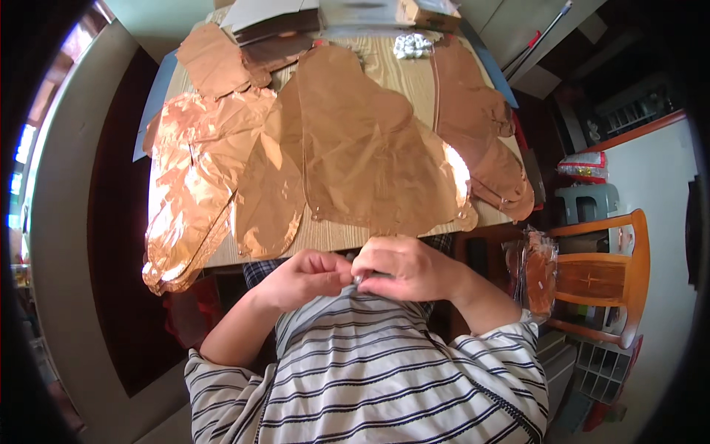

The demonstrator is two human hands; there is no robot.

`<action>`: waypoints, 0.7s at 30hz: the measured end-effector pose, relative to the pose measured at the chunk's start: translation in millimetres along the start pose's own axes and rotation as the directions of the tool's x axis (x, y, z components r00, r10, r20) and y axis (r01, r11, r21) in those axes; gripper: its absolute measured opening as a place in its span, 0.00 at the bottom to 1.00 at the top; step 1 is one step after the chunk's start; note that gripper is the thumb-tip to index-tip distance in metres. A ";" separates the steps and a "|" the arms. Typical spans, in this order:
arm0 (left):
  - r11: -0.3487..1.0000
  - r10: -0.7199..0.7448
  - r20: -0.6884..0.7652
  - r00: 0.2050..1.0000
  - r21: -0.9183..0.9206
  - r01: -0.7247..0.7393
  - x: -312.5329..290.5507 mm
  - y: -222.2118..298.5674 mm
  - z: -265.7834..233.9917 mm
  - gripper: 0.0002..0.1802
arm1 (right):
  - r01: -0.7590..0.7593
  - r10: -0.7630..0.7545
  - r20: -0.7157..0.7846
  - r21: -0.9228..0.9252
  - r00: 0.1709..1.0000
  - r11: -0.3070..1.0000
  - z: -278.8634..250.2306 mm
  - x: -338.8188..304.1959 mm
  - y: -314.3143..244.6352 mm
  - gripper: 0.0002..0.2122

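Note:
Close to my striped shirt, just off the table's near edge, my left hand (314, 277) and my right hand (399, 270) meet with fingers pinched together. A tiny pale bit shows between the fingertips, too small to name. Beyond them a large copper-coloured foil piece (370, 155), shaped like a flat uninflated balloon, lies across the middle of the table. To its left is a shinier, crumpled stack of the same foil (203, 163), hanging over the near left edge. Another folded foil stack (473, 111) lies at the right.
The wood-grained table (336, 235) carries a small white bundle (412, 46) at the far right, a grey-white box (274, 18) and a cardboard box (429, 13) at the back. On the right stand a wooden chair (632, 274), a bagged foil pack (540, 274) and a grey plastic stool (588, 203).

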State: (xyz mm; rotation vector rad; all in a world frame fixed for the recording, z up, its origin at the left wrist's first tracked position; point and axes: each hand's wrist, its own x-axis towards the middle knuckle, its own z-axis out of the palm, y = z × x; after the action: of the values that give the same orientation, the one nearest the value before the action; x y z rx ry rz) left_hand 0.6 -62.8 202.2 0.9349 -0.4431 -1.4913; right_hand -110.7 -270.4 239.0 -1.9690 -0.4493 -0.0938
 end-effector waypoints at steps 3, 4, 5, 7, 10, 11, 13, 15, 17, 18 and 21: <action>0.995 -0.040 -0.035 0.999 -0.089 0.037 1.9 6.5 1.7 0.08 | 0.106 -0.107 -0.017 -0.069 0.994 0.992 -0.7 4.7 -0.6 0.10; 0.986 -0.035 -0.024 0.999 -0.161 0.031 5.0 1.5 -4.7 0.09 | 0.112 -0.115 -0.031 -0.072 0.993 0.991 -3.7 7.8 -4.6 0.10; 0.976 -0.069 -0.043 0.997 -0.211 0.059 6.4 5.7 -0.3 0.09 | 0.123 -0.127 -0.048 -0.086 0.991 0.989 -3.2 8.6 -3.1 0.10; 0.956 -0.085 -0.034 0.996 -0.283 0.072 13.2 8.9 -2.1 0.10 | 0.076 -0.080 -0.038 -0.094 0.996 0.993 -14.2 12.7 -3.1 0.09; 0.885 -0.103 -0.203 0.974 -0.465 -0.004 17.5 23.0 9.5 0.11 | -0.062 0.064 0.032 -0.047 0.997 0.997 -34.7 20.6 5.2 0.07; 0.880 -0.066 -0.247 0.967 -0.472 -0.061 19.1 23.0 6.0 0.11 | -0.157 0.158 0.017 -0.029 0.987 0.987 -46.7 22.6 9.2 0.05; 0.856 0.011 -0.346 0.938 -0.481 -0.188 14.2 15.6 -9.1 0.12 | -0.215 0.232 -0.180 0.108 0.956 0.971 -71.7 30.0 36.5 0.02; 0.866 0.070 -0.324 0.943 -0.449 -0.219 6.0 7.6 -16.5 0.11 | -0.283 0.402 -0.298 0.370 0.866 0.885 -116.4 46.5 69.3 0.03; 0.899 0.073 -0.338 0.938 -0.384 -0.208 0.9 4.2 -17.2 0.11 | -0.381 0.422 -0.385 0.181 0.821 0.907 -166.8 63.8 111.6 0.04; 0.881 0.103 -0.309 0.946 -0.413 -0.230 0.3 0.2 -18.9 0.10 | -0.433 0.474 -0.421 0.196 0.773 0.880 -187.7 74.4 133.3 0.04; 0.905 0.094 -0.377 0.921 -0.354 -0.237 1.5 2.3 -8.8 0.08 | -0.582 0.509 -0.578 0.071 0.637 0.810 -240.2 99.6 208.3 0.07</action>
State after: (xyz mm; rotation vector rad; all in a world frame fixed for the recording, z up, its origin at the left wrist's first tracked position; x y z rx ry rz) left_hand 8.9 -62.5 198.2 0.7936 0.0438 -1.1621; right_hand 87.3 -533.7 189.8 -1.9910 0.5841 -0.3241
